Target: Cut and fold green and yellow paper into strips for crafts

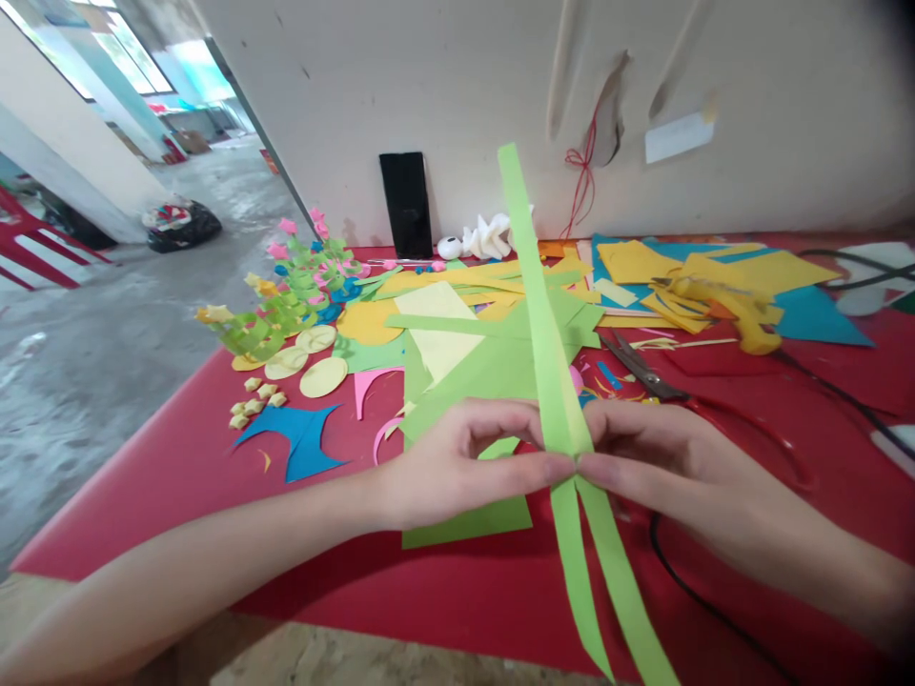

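Light green paper strips meet in front of me, one length standing upward and two tails hanging below. My left hand pinches them from the left between thumb and fingers. From the right, my right hand pinches the same spot, the thumb tips almost touching. Where the strips cross is partly hidden by the thumbs. Behind the hands lie green paper sheets on the red table. Scissors with red handles rest beyond my right hand, their handles partly covered by it.
Curled paper flowers stand at the back left, near pale yellow discs, small folded stars and blue scraps. A yellow glue gun with a black cord lies at right. A black phone leans on the wall.
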Demonstrator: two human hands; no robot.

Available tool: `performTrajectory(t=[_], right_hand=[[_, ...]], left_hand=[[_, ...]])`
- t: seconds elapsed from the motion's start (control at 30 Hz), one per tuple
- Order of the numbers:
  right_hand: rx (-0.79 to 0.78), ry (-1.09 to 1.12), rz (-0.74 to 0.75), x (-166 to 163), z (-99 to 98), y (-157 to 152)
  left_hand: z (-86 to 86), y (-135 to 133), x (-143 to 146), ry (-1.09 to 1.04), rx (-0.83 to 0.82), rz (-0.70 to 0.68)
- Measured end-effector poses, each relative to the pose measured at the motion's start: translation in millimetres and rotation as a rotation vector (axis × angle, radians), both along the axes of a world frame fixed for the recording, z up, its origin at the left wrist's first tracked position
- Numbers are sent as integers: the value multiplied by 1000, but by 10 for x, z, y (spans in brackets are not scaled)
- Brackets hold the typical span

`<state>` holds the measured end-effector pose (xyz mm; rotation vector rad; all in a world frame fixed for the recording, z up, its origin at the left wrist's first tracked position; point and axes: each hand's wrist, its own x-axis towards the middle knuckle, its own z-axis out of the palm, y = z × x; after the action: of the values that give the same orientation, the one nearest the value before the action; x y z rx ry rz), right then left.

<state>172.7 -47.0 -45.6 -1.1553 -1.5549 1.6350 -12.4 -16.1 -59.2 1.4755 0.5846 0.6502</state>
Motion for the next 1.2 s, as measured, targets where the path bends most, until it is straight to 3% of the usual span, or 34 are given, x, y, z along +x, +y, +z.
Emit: performTrajectory(t=[0.2,0.43,0.63,0.97,1.2], right_hand=[[-84,104,10,-3,-17,-4],[-37,8,75,62,-50,8],[-36,-31,84,70,-29,30],[165,-91,-18,25,-23,9],[188,-139,-40,34,-14,6]], left_hand=[[39,-4,-12,-6,-39,-62],[64,12,-14,-31,16,-122],[80,33,-12,21,89,-79],[63,10,5,41,150,-51],[8,-17,8,-2,63,10]])
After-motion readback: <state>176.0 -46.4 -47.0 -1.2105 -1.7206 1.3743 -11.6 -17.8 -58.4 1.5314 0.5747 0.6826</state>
